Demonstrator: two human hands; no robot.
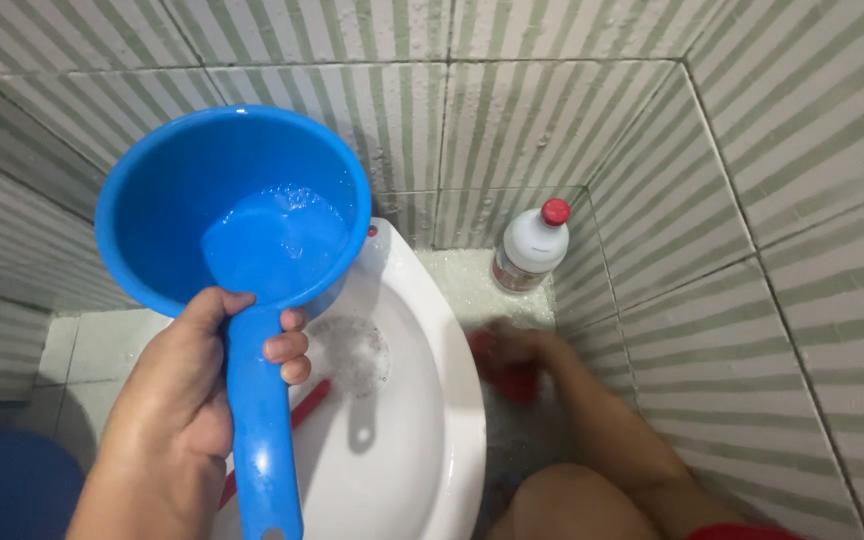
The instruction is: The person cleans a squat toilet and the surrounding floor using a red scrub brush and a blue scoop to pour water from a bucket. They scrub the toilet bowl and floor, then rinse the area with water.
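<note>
My left hand (187, 385) grips the handle of a blue plastic dipper (232, 210), held tilted over a white toilet bowl (422, 400); a little water lies in the dipper. My right hand (512, 345) reaches down beside the bowl's right side to the wet floor and is closed on a red object (512, 380), partly blurred. A red stick-like thing (307, 405) lies inside the bowl below the dipper handle.
A white bottle with a red cap (532, 245) stands in the far corner on the floor. Green-and-white striped tiled walls (792, 200) close in at the back and right. A blue container (7, 485) sits at lower left. My knee (572, 505) is at the bottom.
</note>
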